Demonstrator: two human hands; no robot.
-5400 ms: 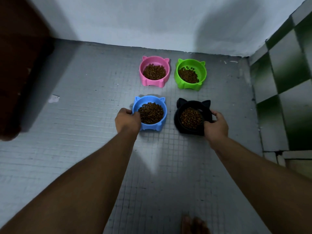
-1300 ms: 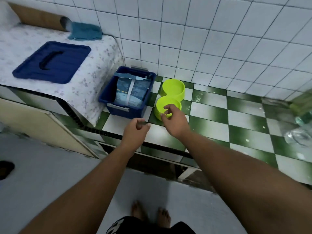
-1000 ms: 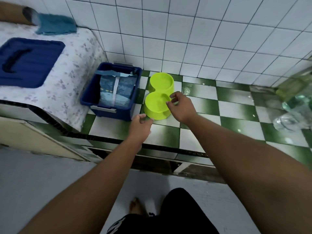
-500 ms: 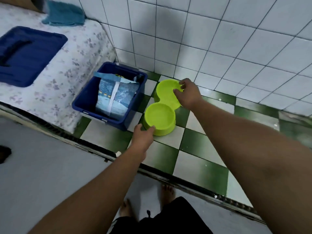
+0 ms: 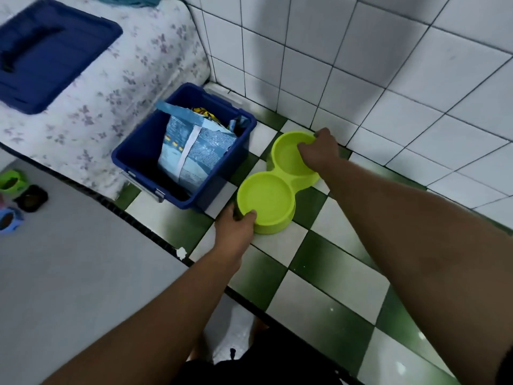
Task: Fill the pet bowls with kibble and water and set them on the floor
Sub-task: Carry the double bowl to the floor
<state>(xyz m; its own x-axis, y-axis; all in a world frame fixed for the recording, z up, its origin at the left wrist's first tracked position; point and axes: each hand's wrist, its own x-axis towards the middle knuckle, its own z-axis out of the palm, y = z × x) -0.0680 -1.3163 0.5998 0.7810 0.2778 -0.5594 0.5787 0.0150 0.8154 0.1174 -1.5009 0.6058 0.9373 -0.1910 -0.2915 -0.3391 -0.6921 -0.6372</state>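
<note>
A lime-green double pet bowl (image 5: 273, 194) with two empty round wells rests on the green-and-white checkered counter. My left hand (image 5: 236, 227) grips the rim of the near well, thumb inside. My right hand (image 5: 319, 152) grips the rim of the far well by the wall. A torn-open blue kibble bag (image 5: 194, 151) stands in a dark blue bin (image 5: 133, 159) just left of the bowl. At the far left edge, on the grey floor, sit a green bowl (image 5: 11, 182), a black bowl (image 5: 32, 198) and a blue bowl (image 5: 8, 219), each holding kibble.
The bin's blue lid (image 5: 47, 54) lies on a floral-covered surface (image 5: 119, 87) at upper left. A white tiled wall (image 5: 388, 65) runs right behind the double bowl. The counter's dark front edge (image 5: 155, 234) drops to the grey floor (image 5: 69, 287).
I turned from the four filled bowls on the floor to the counter. Both hands reached the lime double bowl; in the last half second each closed on a rim.
</note>
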